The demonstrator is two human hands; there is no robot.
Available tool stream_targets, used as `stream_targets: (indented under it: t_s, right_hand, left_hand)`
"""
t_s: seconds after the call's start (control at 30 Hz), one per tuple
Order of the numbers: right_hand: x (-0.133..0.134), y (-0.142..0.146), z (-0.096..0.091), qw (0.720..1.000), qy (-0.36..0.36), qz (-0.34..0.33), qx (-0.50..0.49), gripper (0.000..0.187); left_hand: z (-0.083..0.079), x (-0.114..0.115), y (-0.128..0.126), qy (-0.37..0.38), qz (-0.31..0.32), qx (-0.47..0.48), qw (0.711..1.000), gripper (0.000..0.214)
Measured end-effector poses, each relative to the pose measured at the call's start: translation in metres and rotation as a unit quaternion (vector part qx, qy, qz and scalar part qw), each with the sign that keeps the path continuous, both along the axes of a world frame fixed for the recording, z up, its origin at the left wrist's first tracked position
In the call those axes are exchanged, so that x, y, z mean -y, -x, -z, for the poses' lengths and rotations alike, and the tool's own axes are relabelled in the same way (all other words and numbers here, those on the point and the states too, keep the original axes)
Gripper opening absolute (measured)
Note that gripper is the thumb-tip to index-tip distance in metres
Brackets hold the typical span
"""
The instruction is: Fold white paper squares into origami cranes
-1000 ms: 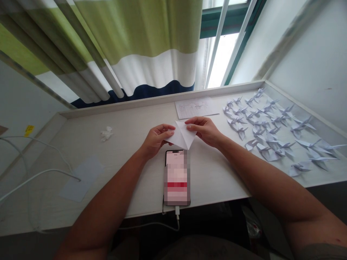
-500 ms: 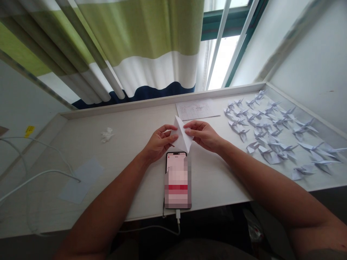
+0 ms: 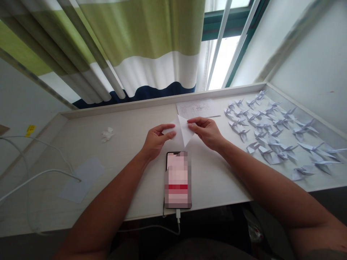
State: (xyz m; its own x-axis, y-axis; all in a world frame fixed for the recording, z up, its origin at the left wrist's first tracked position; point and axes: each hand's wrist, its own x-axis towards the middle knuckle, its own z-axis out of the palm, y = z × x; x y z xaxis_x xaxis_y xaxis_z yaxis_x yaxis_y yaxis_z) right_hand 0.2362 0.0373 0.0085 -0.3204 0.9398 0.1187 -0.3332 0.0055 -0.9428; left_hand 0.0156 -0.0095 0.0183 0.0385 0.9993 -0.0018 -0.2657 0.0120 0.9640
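Note:
A folded white paper, triangular with its point down, hangs just above the white desk at mid-frame. My left hand pinches its left corner between thumb and fingers. My right hand pinches its upper right edge. Right below the paper lies a phone with its screen lit, a white cable plugged into its near end.
Several white paper cranes cover the right part of the desk. A printed sheet lies behind the hands, a crumpled scrap and a flat paper square to the left. A white cord crosses the left edge.
Both hands have turned and shifted the folded paper slightly away from me; it stood on edge half a second ago and now faces me flatter. The view tilted a little.

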Motion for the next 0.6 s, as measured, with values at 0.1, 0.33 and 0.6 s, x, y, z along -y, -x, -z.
stream_targets:
  t_s: [0.1, 0.33, 0.6]
  right_hand:
    - [-0.001, -0.001, -0.001, 0.999, -0.035, -0.003, 0.016, 0.037]
    - [-0.006, -0.004, 0.007, 0.983, -0.137, 0.037, 0.116, 0.033]
    - [-0.008, -0.006, 0.008, 0.968, -0.195, 0.041, 0.155, 0.029]
  left_hand:
    - [0.000, -0.001, 0.003, -0.016, -0.030, -0.057, 0.998, 0.050]
    - [0.001, -0.002, 0.008, -0.083, -0.075, -0.188, 0.976, 0.039]
    - [0.006, -0.002, 0.008, -0.111, -0.090, -0.210, 0.967, 0.038]
